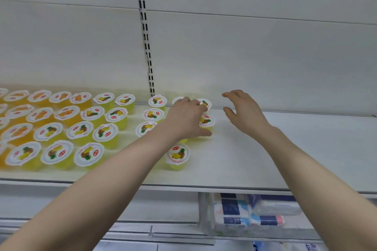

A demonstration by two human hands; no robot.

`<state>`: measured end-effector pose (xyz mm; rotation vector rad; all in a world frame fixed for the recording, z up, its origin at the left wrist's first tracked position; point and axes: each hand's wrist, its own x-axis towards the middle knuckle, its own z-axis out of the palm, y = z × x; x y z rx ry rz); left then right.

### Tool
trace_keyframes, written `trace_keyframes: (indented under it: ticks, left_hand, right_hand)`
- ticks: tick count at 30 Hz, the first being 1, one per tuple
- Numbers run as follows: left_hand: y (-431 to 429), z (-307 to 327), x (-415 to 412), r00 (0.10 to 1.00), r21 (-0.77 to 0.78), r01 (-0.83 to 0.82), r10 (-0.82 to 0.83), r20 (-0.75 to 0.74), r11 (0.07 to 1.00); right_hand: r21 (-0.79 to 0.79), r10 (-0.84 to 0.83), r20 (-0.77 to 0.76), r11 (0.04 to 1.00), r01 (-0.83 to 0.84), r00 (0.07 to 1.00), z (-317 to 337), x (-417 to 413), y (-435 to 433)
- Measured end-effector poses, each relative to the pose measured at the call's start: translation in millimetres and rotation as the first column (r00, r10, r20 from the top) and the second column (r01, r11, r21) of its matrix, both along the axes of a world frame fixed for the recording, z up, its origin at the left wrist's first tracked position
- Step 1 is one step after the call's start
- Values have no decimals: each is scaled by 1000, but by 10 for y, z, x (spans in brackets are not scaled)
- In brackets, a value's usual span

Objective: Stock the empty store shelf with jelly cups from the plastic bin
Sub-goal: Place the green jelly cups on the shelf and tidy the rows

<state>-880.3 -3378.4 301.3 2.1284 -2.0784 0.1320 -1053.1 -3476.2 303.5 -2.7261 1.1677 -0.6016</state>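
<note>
Both forearms reach forward, bare and stretched out; left hand (186, 117) is palm down, fingers bent forward, thumb splayed to the right, grip unclear; right hand (242, 111) hovers just beside it, fingers loosely spread, holding nothing

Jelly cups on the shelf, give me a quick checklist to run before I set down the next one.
1. Empty right hand: ok, open, hovering above the shelf.
2. Clear left hand: not ok, it lies over the pineapple jelly cups near the back.
3. Left grip: cannot tell, its fingers are partly hidden.
4. Room on the shelf: ok, bare to the right of the cups.
5. Placed cups upright: ok, the visible lids face up.
6. Cups left to stock: cannot tell, no bin of cups shows.
</note>
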Motion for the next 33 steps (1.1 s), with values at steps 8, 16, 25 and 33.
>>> trace_keyframes:
  ticks: [8, 16, 25, 33]
  left_hand:
    - [332, 212, 228, 992, -219, -92, 70, -107, 971]
    - [949, 379, 644, 981, -302, -193, 178, -75, 934]
    - [2101, 427, 1348, 949, -326, -310, 313, -43, 893]
    - [3580, 379, 2202, 892, -330, -433, 452, -20, 839]
  right_hand:
    - [-114, 84, -40, 990, -88, 996, 161, 126, 170]
    - [-211, 191, -105, 955, -210, 976, 338, 499, 664]
    - [-247, 340, -118, 900, -359, 933, 494, 1358, 1609]
    - [-265, 503, -97, 819, -509, 859, 453, 2438, 2832]
